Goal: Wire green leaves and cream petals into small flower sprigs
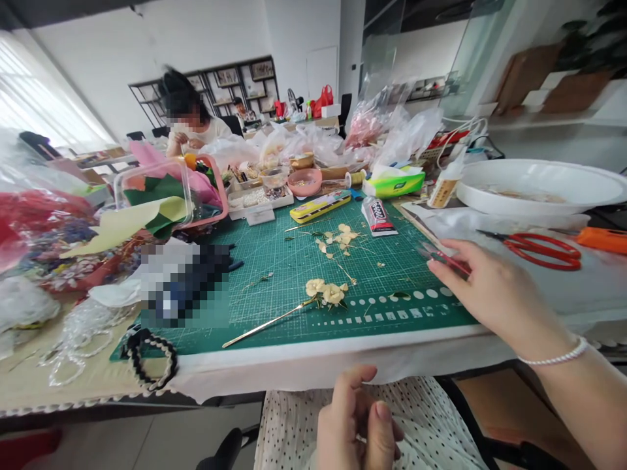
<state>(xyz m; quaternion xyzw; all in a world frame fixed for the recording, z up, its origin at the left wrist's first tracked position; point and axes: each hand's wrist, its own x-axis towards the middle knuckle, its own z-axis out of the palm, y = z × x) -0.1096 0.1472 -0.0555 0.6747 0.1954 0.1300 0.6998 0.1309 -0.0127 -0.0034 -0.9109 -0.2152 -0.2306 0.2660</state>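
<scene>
My right hand [484, 287] is over the right side of the green cutting mat [274, 261]. Thumb and fingers close on small red-handled pliers [451, 261], whose metal tip points left; the grip partly hides them. Low over my lap is my left hand [357, 424], loosely curled with thumb and fingers apart and nothing visible in it. A gold hairpin stick [267, 324] with cream flowers [326, 292] lies near the mat's front edge. Behind it, more cream flowers [340, 239] are on thin wires. A glue tube [379, 217] rests at the mat's back right.
Red-handled scissors [543, 250] and a white basin [539, 186] are on the right. A yellow case [321, 206], bead tray [259, 198] and pink bowl [304, 182] line the back. A braided band [151, 360] lies front left. A person [196, 124] sits across the table.
</scene>
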